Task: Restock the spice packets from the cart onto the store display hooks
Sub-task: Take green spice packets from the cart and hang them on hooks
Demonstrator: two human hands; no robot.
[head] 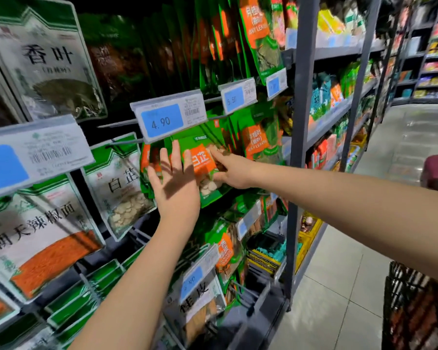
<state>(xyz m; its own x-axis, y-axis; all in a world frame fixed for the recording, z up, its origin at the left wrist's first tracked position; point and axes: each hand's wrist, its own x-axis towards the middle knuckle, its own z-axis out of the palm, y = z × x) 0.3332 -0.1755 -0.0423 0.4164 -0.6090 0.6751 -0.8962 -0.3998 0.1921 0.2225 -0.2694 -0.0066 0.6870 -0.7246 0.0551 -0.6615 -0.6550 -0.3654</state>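
**A:** Green, with an orange label: is that the packet [203, 161]? Where is it?

**B:** Yes. It is at the front of a row of like packs, just under the 4.90 tag [168, 117]. It leans a little, its lower end swung out to the right. Its top goes behind the tag, so I cannot tell whether it sits on the hook [114, 124].

**A:** And the left hand [177, 188]?

**B:** It lies flat against the packet's left part. Its fingers [176, 155] are straight and spread, pointing up toward the tag. They press on the packet and grasp nothing.

**A:** The right hand [234, 173]?

**B:** It comes in from the right, arm stretched across the aisle. It pinches the packet's right edge, with the fingertips [219, 154] high on the orange label and the thumb lower, by the clear window of pale slices. That part is blurred, so the exact grip is hard to read.

**A:** What hangs beside it?

**B:** To the left is a white pack [122, 188] of the same pale slices on its own hook. To the right are more green packs under a second tag [238, 96].

**A:** And the cart [415, 309]?

**B:** It is low at the right on the tiled floor [339, 286], well apart from the hands. It is dark mesh with something reddish inside, too blurred to name.
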